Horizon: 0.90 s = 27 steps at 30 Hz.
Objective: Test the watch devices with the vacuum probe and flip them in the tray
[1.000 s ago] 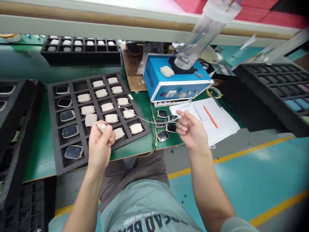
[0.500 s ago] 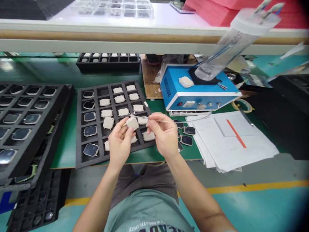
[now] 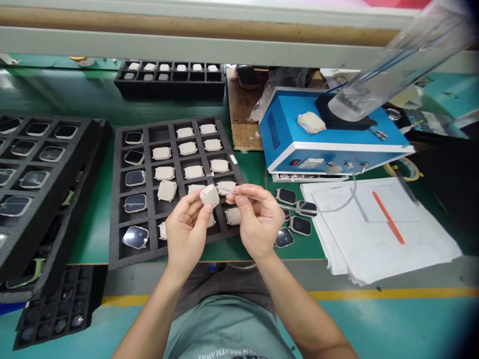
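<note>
Between the thumb and fingers of my left hand (image 3: 189, 224) is a beige watch case (image 3: 209, 195), tilted up above the foam tray. My right hand (image 3: 260, 214) pinches a thin metal needle (image 3: 232, 192) joined to a clear tube (image 3: 344, 205). The needle's tip points left at the case, with a small gap between them. Below both hands lies the black foam tray (image 3: 116, 204), holding beige watch cases (image 3: 164, 173) and a left column of dark-screened watches (image 3: 135, 203). My hands hide some of its front compartments.
Stacked trays of watches (image 3: 32, 179) stand at left. The blue machine (image 3: 333, 134) at right bears a beige case (image 3: 311, 122) and a clear cylinder (image 3: 362, 97). Several loose watch screens (image 3: 300, 225), papers (image 3: 374, 254) and an orange strip (image 3: 388, 218) lie right. A shelf edge (image 3: 187, 40) crosses above.
The view has shifted down and closer to the bench. My right hand and the needle have drawn back slightly from the watch case, which my left hand has turned a little.
</note>
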Each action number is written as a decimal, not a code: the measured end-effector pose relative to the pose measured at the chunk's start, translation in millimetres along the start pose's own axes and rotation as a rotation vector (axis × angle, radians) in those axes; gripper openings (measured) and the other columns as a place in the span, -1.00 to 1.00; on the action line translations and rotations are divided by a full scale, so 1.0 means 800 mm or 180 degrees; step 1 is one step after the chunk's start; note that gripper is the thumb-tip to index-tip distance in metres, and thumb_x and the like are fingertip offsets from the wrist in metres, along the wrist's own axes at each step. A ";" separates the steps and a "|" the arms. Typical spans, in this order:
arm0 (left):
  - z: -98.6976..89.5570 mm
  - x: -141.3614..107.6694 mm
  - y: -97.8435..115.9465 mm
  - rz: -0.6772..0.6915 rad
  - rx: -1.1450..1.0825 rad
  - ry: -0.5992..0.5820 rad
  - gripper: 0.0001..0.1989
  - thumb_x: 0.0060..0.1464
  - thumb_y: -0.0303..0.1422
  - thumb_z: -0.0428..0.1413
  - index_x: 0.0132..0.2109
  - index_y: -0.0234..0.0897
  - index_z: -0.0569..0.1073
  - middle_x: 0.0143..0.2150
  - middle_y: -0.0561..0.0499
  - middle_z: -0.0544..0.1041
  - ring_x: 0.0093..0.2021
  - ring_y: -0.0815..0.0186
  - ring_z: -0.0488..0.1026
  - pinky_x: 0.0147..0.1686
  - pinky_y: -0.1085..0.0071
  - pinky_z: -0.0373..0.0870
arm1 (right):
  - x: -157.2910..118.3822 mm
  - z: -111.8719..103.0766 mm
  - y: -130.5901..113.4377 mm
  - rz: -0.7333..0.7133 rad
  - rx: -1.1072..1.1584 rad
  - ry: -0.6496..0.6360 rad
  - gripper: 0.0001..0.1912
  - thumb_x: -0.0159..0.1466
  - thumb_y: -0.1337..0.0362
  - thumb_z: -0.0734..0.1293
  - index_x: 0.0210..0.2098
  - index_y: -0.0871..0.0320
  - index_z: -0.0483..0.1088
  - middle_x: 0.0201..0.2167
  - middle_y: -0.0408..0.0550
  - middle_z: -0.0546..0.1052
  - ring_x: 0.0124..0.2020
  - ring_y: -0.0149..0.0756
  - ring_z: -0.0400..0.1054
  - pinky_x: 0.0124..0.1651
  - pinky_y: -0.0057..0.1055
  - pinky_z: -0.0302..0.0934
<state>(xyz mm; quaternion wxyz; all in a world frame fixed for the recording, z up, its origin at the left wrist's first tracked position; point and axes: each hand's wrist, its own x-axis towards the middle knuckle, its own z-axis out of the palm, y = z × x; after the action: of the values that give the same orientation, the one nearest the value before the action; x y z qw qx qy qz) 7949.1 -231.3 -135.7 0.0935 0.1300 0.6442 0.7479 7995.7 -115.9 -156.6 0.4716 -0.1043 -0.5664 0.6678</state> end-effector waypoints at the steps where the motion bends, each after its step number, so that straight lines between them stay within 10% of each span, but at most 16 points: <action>1: 0.001 0.000 0.000 0.0008 0.0022 -0.0001 -0.63 0.16 -0.29 0.37 0.07 -0.30 0.58 0.03 -0.17 0.72 0.01 0.14 0.70 -0.12 0.45 0.67 | 0.000 0.000 0.000 -0.0023 0.0010 -0.0011 -0.98 0.40 0.27 0.44 -0.19 0.07 0.54 -0.15 -0.08 0.68 -0.26 -0.31 0.67 -0.20 -0.37 0.63; 27: 0.003 -0.002 -0.002 0.0168 0.0225 -0.0199 -0.66 0.20 -0.30 0.34 0.09 -0.28 0.59 0.08 -0.17 0.70 0.08 0.10 0.67 0.11 0.26 0.63 | -0.005 -0.003 -0.002 0.0209 -0.0021 -0.0200 -0.91 0.47 0.22 0.36 -0.09 0.05 0.51 -0.16 -0.07 0.72 -0.10 -0.24 0.67 0.06 -0.20 0.61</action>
<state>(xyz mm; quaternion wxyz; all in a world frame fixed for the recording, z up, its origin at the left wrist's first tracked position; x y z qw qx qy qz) 7951.6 -229.4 -136.9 0.0891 0.1735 0.6633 0.7225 8000.3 -117.3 -157.7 0.4311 -0.1034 -0.5793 0.6840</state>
